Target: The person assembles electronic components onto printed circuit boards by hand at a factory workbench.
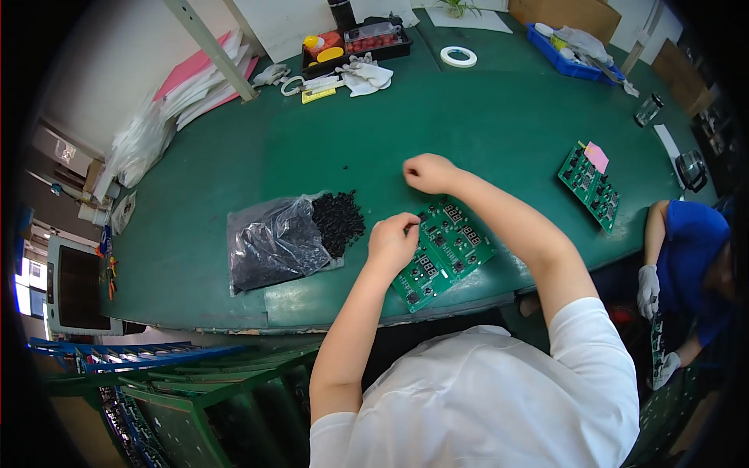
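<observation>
A green circuit board (447, 253) with several digit displays lies on the green table close to its front edge. At the board's upper left edge, my left hand (394, 240) has its fingers pinched together; anything between them is too small to make out. Just beyond the board's far edge is my right hand (429, 173), its fingers curled closed, and what they may hold is hidden. To the left lies a clear plastic bag (273, 243) full of small black parts. A pile of the same black parts (339, 221) spills from its opening.
Another circuit board (590, 187) with a pink slip lies to the right. Farther back are a black tray (357, 50), white gloves (365, 75), a tape roll (458, 57) and a blue bin (573, 54). A gloved co-worker (694, 265) holds a board at the right.
</observation>
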The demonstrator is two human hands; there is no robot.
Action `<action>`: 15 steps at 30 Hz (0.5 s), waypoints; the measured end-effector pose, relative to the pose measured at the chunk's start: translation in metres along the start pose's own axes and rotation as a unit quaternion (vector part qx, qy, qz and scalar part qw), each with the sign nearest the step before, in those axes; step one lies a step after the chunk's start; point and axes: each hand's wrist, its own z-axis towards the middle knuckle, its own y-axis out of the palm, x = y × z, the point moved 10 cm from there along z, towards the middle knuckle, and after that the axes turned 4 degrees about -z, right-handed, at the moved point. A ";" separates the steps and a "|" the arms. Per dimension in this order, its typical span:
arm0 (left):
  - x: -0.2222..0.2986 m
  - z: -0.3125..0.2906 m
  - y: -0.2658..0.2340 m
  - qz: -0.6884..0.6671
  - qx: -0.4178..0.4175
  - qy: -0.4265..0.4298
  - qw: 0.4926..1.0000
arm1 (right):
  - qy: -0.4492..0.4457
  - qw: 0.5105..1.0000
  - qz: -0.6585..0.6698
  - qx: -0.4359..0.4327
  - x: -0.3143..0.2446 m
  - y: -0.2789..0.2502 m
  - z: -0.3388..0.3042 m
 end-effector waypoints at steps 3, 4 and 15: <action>0.012 0.016 0.018 0.129 0.006 0.104 0.986 | 0.006 1.000 0.016 -0.012 0.021 -0.015 -0.040; 0.008 0.023 0.023 0.123 0.014 0.090 0.988 | 0.015 0.999 0.038 -0.011 0.027 -0.021 -0.056; 0.002 0.036 0.054 0.241 0.001 0.066 0.968 | -0.073 0.997 -0.017 -0.009 -0.003 -0.004 -0.083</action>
